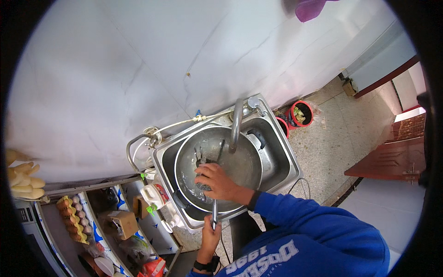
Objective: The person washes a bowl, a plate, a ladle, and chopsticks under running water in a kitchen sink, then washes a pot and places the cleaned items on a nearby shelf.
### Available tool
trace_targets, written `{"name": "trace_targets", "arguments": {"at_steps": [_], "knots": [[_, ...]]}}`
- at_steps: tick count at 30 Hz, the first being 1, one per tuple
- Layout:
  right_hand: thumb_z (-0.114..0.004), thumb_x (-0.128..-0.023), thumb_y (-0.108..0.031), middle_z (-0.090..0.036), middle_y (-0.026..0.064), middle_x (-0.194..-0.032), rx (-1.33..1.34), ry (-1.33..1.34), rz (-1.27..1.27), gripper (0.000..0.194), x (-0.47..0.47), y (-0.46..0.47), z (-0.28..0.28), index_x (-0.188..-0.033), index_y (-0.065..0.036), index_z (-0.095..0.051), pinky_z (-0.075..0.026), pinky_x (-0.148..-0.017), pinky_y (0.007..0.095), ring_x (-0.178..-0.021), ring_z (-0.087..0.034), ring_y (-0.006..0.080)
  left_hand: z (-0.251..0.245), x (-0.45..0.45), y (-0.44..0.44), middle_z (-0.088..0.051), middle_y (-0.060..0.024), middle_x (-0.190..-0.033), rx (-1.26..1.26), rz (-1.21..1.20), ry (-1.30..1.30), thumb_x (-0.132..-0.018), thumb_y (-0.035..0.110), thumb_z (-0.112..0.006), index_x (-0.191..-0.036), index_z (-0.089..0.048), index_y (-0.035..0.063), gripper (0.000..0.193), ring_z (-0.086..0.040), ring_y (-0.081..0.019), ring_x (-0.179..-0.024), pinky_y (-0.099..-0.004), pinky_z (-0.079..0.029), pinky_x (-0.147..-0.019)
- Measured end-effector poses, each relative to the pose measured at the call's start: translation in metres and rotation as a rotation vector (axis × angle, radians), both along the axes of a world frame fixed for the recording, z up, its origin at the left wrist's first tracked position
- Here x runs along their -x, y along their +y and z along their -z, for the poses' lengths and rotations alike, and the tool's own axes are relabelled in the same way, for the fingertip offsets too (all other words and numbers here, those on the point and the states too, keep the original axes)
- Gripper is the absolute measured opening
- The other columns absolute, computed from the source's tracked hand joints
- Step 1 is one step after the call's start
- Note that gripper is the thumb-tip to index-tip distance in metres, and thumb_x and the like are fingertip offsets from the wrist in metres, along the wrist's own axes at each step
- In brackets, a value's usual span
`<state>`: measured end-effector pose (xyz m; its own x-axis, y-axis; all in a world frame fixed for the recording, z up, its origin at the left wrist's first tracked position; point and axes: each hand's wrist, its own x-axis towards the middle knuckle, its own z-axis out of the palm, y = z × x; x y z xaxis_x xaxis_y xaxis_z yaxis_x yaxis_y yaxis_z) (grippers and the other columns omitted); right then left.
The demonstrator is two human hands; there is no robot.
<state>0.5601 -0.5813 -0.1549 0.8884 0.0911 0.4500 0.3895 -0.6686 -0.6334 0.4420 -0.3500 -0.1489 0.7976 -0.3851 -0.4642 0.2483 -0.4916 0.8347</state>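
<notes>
My left hand [209, 232], with a dark watch on its wrist, grips the metal handle [215, 210] of a kitchen utensil at the near rim of a large, round metal pan [242, 173]. Above it, my right hand [216, 181] is closed over a dark, mesh-like scouring pad [203, 187] against the utensil, whose head is mostly hidden. The pan holds water and rests on a stainless steel double sink [280, 138]. Thin dark utensil parts [220, 152] show beyond my fingers. A curved faucet [236, 128] reaches over the pan.
A second tap [129, 152] and bottles [152, 195] stand left of the sink. Shelves at lower left hold egg trays [73, 220] and a cardboard box [124, 224]. Red bins [300, 114] stand on the floor at right. Yellow gloves [26, 180] hang at far left.
</notes>
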Motion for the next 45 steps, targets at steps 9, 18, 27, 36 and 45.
{"name": "trace_targets", "arguments": {"at_steps": [9, 18, 27, 36, 45], "knots": [[-0.074, -0.078, -0.043, -0.068, 0.0161, -0.110, -0.594, 0.885, 0.257, 0.058, -0.061, -0.039, 0.070, -0.115, 0.000, -0.064, -0.050, -0.087, 0.0406, -0.100, -0.064, 0.0285, -0.023, 0.012, 0.004, -0.065, -0.0189, -0.079, -0.279, 0.254, -0.084, -0.095, 0.018, -0.064, -0.129, -0.046, 0.0083, 0.040, -0.068, -0.0283, -0.070, -0.0397, -0.051, -0.063], [-0.076, -0.083, -0.032, -0.066, 0.0034, -0.094, -1.415, 0.754, 0.190, 0.036, -0.049, -0.053, 0.063, -0.107, -0.007, -0.067, -0.052, -0.067, 0.0273, -0.082, -0.062, 0.0128, -0.042, -0.014, 0.059, -0.057, -0.0018, -0.080, 0.171, 0.006, 0.521, -0.100, 0.023, -0.061, -0.130, -0.052, 0.0060, 0.036, -0.053, -0.0105, -0.067, -0.0229, -0.044, -0.061], [-0.072, -0.086, -0.027, -0.069, 0.0123, -0.097, -0.593, 0.505, 0.693, 0.034, -0.026, -0.070, 0.109, -0.106, -0.001, -0.064, -0.052, -0.082, 0.0404, -0.090, -0.067, 0.0290, -0.055, -0.020, 0.081, -0.050, -0.0008, -0.070, 0.245, -0.172, 0.884, -0.102, 0.017, -0.056, -0.111, -0.053, 0.0116, 0.011, -0.042, -0.0076, -0.052, -0.0211, -0.028, -0.042], [-0.072, -0.084, -0.033, -0.067, 0.0187, -0.088, -1.048, 1.056, 0.399, 0.035, 0.031, -0.044, 0.111, -0.100, -0.004, -0.064, -0.050, -0.087, 0.0514, -0.092, -0.066, 0.0356, -0.025, 0.001, 0.047, -0.050, -0.0006, -0.065, 0.218, -0.327, 0.715, -0.098, 0.011, -0.060, -0.102, -0.044, 0.0155, 0.017, -0.042, -0.0079, -0.044, -0.0228, -0.027, -0.037], [-0.073, -0.081, -0.014, -0.054, 0.0182, -0.103, 0.019, 0.389, 0.309, 0.032, -0.001, -0.005, 0.039, -0.110, -0.004, -0.063, -0.047, -0.083, 0.0444, -0.099, -0.054, 0.0378, -0.049, 0.007, 0.024, -0.045, 0.0047, -0.059, 0.124, -0.352, 0.614, -0.095, 0.005, -0.061, -0.106, -0.049, 0.0122, 0.017, -0.039, -0.0046, -0.045, -0.0229, -0.026, -0.038]]}}
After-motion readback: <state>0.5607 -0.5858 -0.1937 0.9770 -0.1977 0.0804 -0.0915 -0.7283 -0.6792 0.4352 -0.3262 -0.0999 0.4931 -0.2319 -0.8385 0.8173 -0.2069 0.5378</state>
